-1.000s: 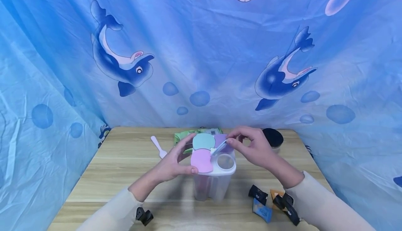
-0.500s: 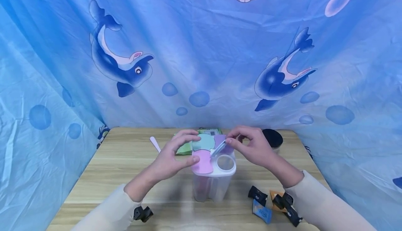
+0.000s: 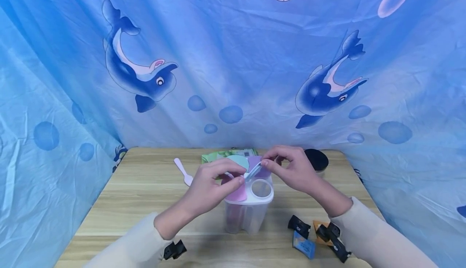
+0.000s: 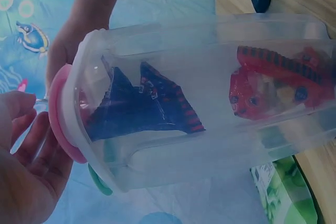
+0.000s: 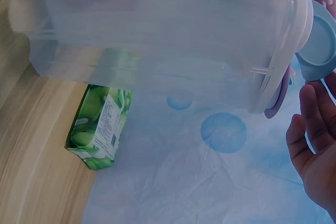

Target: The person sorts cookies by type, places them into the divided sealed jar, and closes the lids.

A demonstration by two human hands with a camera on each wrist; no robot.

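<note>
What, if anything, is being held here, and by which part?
The right hand pinches the blue flap by its raised edge; whether the left hand grips anything cannot be told.

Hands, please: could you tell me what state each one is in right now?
Left hand: at the pink lid; whether its grip holds anything cannot be told.
Right hand: holding the raised blue lid.

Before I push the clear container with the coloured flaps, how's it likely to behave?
The clear container stands upright and looks taller than wide, so a high push could tip it. Only dark blue packaging and red packaging show inside, so it's probably light for its size. It looks smooth and stiff, so might slip rather than crumple.
</note>
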